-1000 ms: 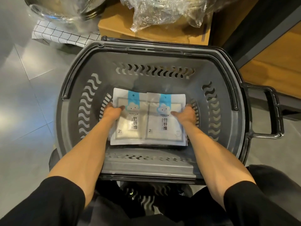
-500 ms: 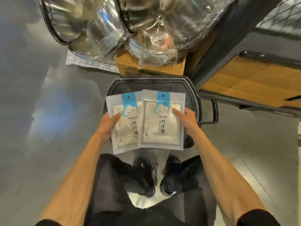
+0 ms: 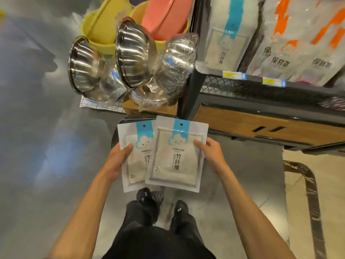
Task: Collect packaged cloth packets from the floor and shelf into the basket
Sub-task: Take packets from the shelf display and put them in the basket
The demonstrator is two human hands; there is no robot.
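I hold two white cloth packets with blue cloud labels in front of me, above the floor. My left hand [image 3: 119, 156] grips the left packet [image 3: 134, 165] at its left edge, thumb on its face. My right hand [image 3: 209, 152] grips the right packet [image 3: 175, 161] at its right edge; this packet overlaps the left one. The dark basket [image 3: 114, 135] is almost wholly hidden beneath the packets; only a sliver of its rim shows at their left. More packets of the same kind [image 3: 227, 34] hang on the shelf at upper right.
Steel bowls [image 3: 130, 58] wrapped in plastic sit on a cardboard box [image 3: 134, 107] beyond the basket, with yellow and pink tubs [image 3: 162, 19] behind. A black shelf frame [image 3: 194, 71] with a wooden base [image 3: 261, 126] stands on the right. My feet [image 3: 162, 206] stand on grey floor.
Both hands have lifted the two packets up out of the basket, and my view has risen from close over the basket to standing height, bringing the shelf and bowls into sight.
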